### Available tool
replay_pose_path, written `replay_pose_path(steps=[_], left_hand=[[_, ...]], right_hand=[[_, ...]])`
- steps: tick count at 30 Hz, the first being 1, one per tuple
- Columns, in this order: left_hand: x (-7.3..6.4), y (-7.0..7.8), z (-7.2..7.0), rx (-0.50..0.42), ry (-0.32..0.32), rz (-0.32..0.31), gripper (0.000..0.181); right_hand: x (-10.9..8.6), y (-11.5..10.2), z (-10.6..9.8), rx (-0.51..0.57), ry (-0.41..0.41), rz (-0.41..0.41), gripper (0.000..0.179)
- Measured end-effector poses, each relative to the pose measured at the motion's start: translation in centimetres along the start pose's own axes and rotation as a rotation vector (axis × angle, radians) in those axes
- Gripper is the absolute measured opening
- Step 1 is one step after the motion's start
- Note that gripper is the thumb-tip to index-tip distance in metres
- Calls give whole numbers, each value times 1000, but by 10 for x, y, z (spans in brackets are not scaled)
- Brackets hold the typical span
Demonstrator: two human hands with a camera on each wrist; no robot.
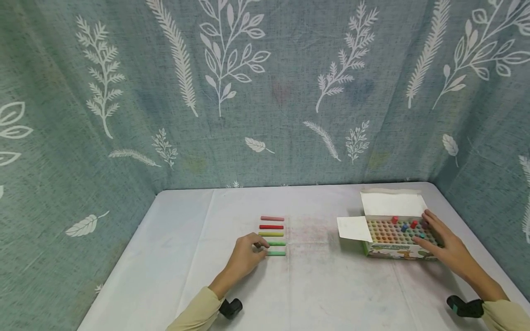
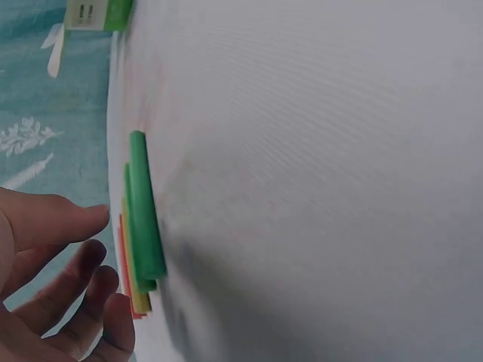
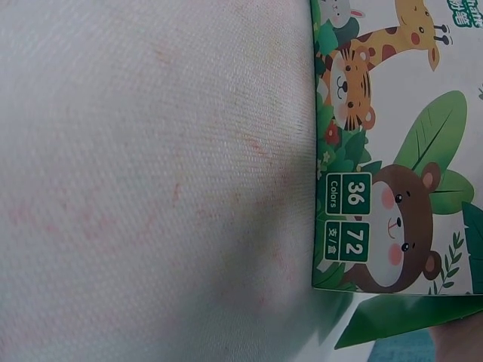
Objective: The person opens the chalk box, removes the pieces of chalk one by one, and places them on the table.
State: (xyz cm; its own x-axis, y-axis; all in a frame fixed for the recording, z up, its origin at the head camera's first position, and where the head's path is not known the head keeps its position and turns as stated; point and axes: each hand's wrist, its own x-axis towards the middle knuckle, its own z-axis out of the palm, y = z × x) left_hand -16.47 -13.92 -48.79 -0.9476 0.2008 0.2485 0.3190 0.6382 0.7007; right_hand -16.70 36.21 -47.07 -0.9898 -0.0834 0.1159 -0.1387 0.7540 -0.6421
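Observation:
Several chalk sticks lie in a spaced column on the white table: a pink chalk, a red chalk, a yellow chalk and two green ones, the nearest a green chalk. My left hand is at the left ends of the green sticks, fingers loosely bent. In the left wrist view, nothing shows between its thumb and fingers. My right hand rests over the right end of an open chalk box, fingers spread. The box's holed tray bears a few red, blue and teal chalks standing up.
The box's white lid stands raised at the back, and a side flap sticks out left. Pinkish dust marks the table between the chalk row and box. A patterned curtain hangs behind the table.

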Motion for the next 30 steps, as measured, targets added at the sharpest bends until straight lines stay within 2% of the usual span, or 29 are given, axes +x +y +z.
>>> replay_pose_path(steps=[6, 13, 22, 30], left_hand=[[8, 12, 2, -21, -7, 18, 12], [23, 33, 6, -79, -46, 31, 8], [48, 65, 21, -136, -103, 69, 8], [72, 89, 36, -161, -136, 114, 11]], right_hand=[[0, 1, 0, -4, 3, -6, 85], [-1, 2, -1, 6, -4, -8, 84], [1, 0, 0, 6, 1, 12, 86], [0, 2, -1, 19, -5, -9, 85]])
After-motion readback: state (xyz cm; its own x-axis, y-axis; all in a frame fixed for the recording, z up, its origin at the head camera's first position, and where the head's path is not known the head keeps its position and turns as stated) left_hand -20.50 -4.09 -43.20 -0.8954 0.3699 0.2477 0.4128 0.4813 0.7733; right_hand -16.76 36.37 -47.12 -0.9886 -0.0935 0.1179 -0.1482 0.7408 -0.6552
